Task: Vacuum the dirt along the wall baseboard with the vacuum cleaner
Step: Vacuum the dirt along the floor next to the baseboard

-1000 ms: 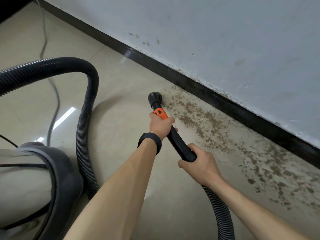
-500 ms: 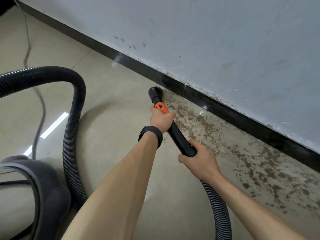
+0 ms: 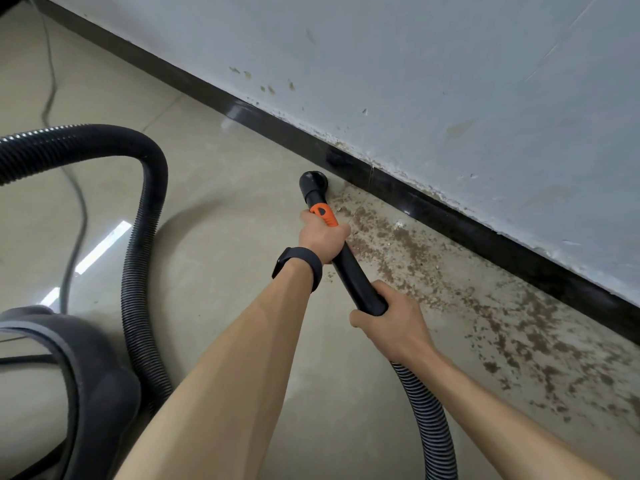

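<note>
Black smooth wand (image 3: pixel 350 271) ends in round nozzle (image 3: pixel 313 180) beside granular dirt (image 3: pixel 401 239).

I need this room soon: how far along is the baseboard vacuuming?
The floor left of the nozzle looks clean. The left hand and right hand grip the wand, nozzle at the edge of the dirt by the baseboard. Nearly all that dirt remains.

Baseboard (image 3: pixel 450 221) ahead, hose (image 3: pixel 143 237) looping left, seemingly open floor (image 3: pixel 225 237) between
</note>
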